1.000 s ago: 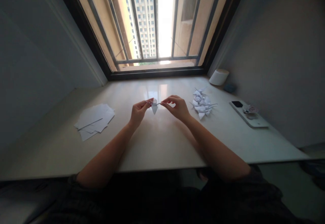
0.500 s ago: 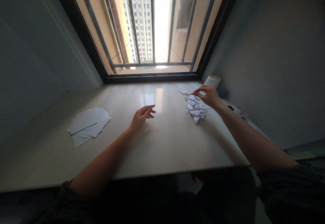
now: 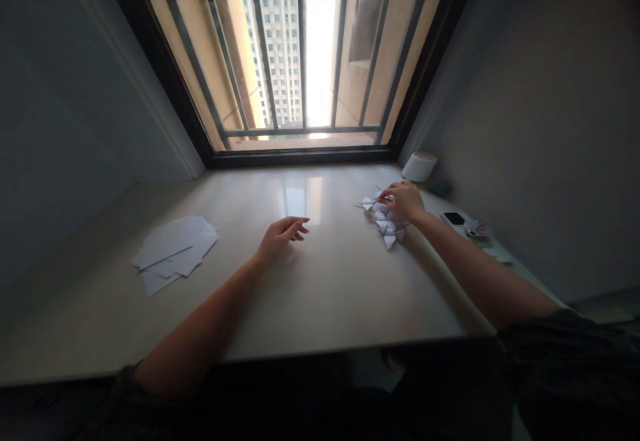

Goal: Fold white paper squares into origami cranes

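At the right of the countertop (image 3: 320,294) lies a heap of white folded paper cranes (image 3: 389,226), with pointed tips sticking out. My right hand (image 3: 406,201) is over the far side of this heap, thumb and fingertips pinched on a paper crane (image 3: 367,203) at its top. Fingers partly cover that crane, and the hand hides some of the heap. My left hand (image 3: 279,238) hovers above the middle of the countertop, fingers loosely bent and apart, holding nothing.
A loose stack of white paper sheets (image 3: 173,248) lies on the left. Along the right wall are a white roll (image 3: 420,166), a dark rounded object (image 3: 440,188), a small black item (image 3: 454,218) and a crumpled-looking whitish item (image 3: 477,229). A barred window (image 3: 305,156) stands behind.
My right hand has come down with the crane, from just beyond the heap onto its top. My left hand keeps nearly the same pose. The view has tilted slightly.
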`<state>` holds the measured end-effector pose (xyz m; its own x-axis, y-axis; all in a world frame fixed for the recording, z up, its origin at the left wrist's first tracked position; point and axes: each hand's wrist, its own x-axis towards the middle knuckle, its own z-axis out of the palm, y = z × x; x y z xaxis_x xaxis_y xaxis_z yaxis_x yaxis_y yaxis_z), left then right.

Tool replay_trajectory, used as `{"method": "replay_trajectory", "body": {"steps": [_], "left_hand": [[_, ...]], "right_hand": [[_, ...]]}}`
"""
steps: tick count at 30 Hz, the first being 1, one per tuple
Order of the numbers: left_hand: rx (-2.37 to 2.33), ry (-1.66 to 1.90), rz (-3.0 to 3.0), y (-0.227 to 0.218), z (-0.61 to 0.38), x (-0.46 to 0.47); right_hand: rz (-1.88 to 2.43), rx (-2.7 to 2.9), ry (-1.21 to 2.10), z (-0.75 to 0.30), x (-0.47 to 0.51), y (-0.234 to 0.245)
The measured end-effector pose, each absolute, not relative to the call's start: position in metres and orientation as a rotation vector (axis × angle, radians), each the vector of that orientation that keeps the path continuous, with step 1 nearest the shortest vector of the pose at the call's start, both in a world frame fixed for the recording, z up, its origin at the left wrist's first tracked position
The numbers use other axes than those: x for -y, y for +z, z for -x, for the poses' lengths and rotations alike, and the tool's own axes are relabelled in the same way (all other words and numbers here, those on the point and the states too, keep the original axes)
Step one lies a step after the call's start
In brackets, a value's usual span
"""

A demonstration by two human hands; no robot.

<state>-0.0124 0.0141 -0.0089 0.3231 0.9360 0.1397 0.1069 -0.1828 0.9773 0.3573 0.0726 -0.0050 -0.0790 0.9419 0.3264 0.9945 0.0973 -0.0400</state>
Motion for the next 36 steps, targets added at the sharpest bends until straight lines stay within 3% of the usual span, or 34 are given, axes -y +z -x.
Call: {"method": "replay_trajectory", "body": {"steps": [13,36], "left_hand": [[-0.984,0.946,-1.546,-0.01,0.014,-0.016],[-1.002,0.864,-1.526,-0.01,0.011,-0.014]], "right_hand": [[2.049,1.827,-0.174,-0.374,-0.084,-0.002],[2.106,2.032,-0.266,-0.359,-0.081,0.006]]}}
